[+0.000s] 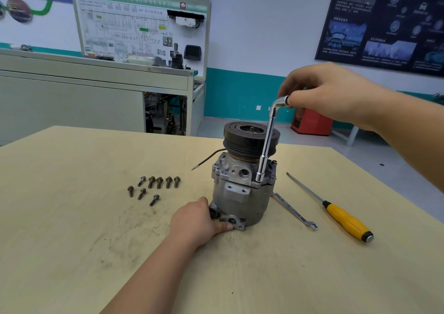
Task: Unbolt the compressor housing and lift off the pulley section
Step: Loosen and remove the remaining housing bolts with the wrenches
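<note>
Now, gray compressor [242, 193] standing upright on the tabletop [96, 241], black pulley [249, 140] on top, left grip [194, 220] holding its bottom edge, right grip [322, 92] clenched on the bent wrench [267, 140], wrench end down on the housing rim, eight loose bolts [156, 186] at left, yellow screwdriver [343, 217] at right.

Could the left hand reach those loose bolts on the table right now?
Probably yes. The bolts lie in the open on the table, beyond the left hand, nothing between. But that hand grips the compressor at its base while the right hand holds the wrench, so it must let go.
</note>
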Demonstrator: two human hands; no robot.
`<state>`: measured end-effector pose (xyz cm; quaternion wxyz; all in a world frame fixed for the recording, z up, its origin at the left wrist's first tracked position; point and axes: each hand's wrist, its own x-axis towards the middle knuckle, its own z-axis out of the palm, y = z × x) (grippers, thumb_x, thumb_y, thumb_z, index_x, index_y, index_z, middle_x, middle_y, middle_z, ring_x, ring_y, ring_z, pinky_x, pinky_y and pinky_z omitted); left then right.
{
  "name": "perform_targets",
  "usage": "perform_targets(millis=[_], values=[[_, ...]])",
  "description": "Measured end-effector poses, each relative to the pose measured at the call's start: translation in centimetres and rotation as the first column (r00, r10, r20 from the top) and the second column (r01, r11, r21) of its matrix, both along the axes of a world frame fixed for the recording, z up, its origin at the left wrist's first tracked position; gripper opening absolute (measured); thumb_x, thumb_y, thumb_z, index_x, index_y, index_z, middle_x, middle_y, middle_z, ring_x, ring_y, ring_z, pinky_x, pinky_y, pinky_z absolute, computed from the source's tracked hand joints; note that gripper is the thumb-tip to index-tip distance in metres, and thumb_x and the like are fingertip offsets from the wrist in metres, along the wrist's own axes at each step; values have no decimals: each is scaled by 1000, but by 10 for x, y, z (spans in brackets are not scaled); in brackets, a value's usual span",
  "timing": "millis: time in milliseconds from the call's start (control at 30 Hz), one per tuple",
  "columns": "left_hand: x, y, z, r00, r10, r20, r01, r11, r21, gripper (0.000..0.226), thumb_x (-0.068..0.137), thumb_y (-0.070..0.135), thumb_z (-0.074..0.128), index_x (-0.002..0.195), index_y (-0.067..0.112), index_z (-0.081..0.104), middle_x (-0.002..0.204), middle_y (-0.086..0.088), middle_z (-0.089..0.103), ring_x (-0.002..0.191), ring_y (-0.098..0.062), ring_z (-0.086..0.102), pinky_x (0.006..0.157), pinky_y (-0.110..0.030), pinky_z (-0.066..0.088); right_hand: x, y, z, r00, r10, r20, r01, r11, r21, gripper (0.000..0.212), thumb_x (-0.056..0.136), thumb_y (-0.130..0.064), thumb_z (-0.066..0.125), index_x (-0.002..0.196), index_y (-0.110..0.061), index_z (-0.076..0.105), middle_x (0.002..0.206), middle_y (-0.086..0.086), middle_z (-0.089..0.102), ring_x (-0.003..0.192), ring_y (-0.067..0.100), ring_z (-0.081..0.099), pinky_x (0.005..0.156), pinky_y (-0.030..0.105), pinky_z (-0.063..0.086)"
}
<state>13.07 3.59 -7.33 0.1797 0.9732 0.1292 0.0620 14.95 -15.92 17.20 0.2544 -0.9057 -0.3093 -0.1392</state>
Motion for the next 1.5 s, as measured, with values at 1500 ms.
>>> perform_targets(millis=[1500], values=[[0,1,-1,1000,13,9,-13,1000,-2,61,70,74,63,88,21,38,76,9,40,77,-18,46,57,-30,32,4,20,-15,988,-3,156,2,1000,5,19,86,-8,59,89,-26,65,80,-20,55,74,-7,50,54,-10,27]])
